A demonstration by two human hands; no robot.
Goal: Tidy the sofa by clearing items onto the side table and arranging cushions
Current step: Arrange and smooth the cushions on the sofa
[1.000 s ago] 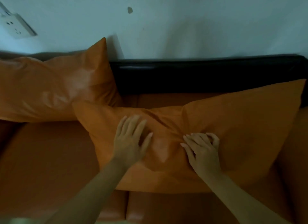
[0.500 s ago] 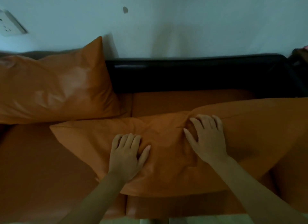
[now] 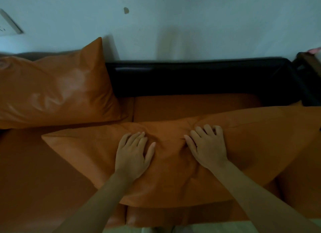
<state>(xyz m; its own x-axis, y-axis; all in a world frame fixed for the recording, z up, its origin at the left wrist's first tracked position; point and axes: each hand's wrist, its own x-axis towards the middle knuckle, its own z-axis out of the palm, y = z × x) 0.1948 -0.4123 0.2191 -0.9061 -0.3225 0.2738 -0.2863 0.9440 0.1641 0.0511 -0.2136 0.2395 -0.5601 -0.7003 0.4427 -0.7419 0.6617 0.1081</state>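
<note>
Left hand [image 3: 132, 156] presses flat cushion [image 3: 260, 146]; right hand [image 3: 209, 148] too.

wall socket [image 3: 9, 25]: cut by left edge | flat cushion [image 3: 260, 146]: right end out of frame

A pale blue-white painted wall [image 3: 191, 24] fills the upper part of the view, dimly and evenly lit. It carries 1 small dark chip mark [image 3: 126, 10] near the middle and a white wall socket plate [image 3: 7, 25] cut off at the left edge. Below it runs the glossy black padded backrest [image 3: 199, 78] of the sofa, catching a faint highlight. A strip of pale floor [image 3: 217, 227] shows along the bottom edge.
</note>
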